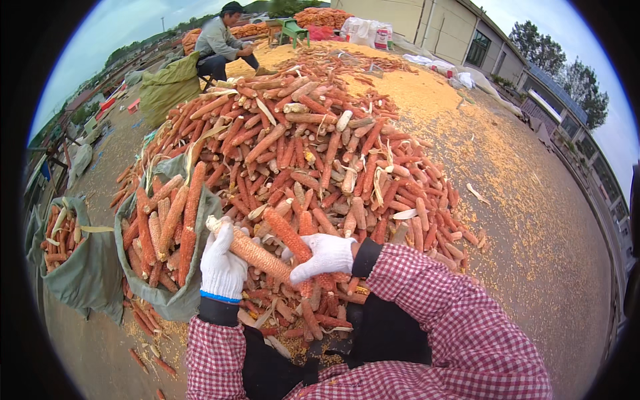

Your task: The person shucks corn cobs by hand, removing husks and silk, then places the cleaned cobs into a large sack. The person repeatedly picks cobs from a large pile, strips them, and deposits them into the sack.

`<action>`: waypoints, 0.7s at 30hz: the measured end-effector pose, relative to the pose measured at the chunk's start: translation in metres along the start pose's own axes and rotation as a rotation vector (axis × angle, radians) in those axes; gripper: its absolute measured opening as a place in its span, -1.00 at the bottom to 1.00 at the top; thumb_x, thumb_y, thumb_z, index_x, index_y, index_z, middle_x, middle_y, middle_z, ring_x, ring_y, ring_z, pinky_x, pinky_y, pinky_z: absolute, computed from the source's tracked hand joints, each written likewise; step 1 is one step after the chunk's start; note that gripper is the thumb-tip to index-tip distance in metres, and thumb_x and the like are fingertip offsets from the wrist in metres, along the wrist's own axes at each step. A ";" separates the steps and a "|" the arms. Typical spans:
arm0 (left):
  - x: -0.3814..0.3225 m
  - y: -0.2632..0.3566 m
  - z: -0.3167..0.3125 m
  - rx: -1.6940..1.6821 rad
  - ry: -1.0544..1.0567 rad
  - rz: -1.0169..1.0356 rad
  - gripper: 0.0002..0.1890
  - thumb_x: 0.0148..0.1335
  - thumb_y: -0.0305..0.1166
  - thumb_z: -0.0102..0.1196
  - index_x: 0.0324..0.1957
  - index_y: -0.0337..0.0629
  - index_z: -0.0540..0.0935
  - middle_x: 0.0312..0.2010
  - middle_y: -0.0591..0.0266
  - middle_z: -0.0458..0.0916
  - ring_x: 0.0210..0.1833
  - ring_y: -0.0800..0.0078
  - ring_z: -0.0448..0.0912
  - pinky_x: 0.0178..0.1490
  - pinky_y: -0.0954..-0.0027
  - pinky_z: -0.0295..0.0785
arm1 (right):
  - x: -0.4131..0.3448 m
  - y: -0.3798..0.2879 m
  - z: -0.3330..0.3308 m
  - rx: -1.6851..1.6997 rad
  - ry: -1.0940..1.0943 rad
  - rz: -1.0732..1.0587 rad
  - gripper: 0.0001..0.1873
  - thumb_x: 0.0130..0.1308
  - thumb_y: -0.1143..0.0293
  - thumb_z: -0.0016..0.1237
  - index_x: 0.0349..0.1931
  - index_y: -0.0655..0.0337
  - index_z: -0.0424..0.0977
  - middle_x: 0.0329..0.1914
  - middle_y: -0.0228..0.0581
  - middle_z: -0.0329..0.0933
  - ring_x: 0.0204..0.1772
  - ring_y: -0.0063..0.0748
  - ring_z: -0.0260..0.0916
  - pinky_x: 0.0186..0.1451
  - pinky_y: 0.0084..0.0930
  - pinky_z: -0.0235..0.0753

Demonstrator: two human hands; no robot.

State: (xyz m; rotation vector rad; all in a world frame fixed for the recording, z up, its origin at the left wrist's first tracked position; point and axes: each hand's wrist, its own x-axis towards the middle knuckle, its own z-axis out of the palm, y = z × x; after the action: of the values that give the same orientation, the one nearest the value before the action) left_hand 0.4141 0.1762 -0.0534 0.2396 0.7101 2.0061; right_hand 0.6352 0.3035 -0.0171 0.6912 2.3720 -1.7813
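Observation:
My left hand [222, 262], in a white knit glove, grips a pale, bare corn cob [260, 257] near one end. The cob slants down to the right, its other end by my right fingers. My right hand [325, 257], also gloved in white, is closed around a reddish-orange cob [287, 234] that crosses beside the pale one. Both hands are over the near side of a large heap of shelled corn cobs [300, 175]. To the left of my left hand stands an open green woven sack [172, 300] filled with cobs.
A second green sack [92, 272] of cobs stands farther left. Yellow corn kernels [435, 100] cover the ground behind and right of the heap. At the back a person [220, 42] sits beside a full olive sack [170, 90], near a green bench-like stand [294, 31]. Loose cobs [164, 366] lie at the lower left.

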 end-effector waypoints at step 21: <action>-0.044 -0.003 0.040 0.492 -0.190 0.039 -0.43 0.58 -0.36 0.00 0.51 -0.35 0.23 0.34 0.07 0.46 0.32 0.30 0.50 0.39 0.21 0.43 | 0.007 -0.006 0.022 0.422 0.038 -0.036 -0.35 0.06 0.32 0.42 0.15 0.46 0.54 -0.01 -0.07 0.70 -0.06 -0.35 0.67 0.00 -0.43 0.68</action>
State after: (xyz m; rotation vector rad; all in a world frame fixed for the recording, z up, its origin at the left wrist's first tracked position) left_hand 0.4570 0.1556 -0.0177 0.7268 1.0730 1.7867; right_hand 0.6225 0.2835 -0.0215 0.7312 2.0532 -2.3336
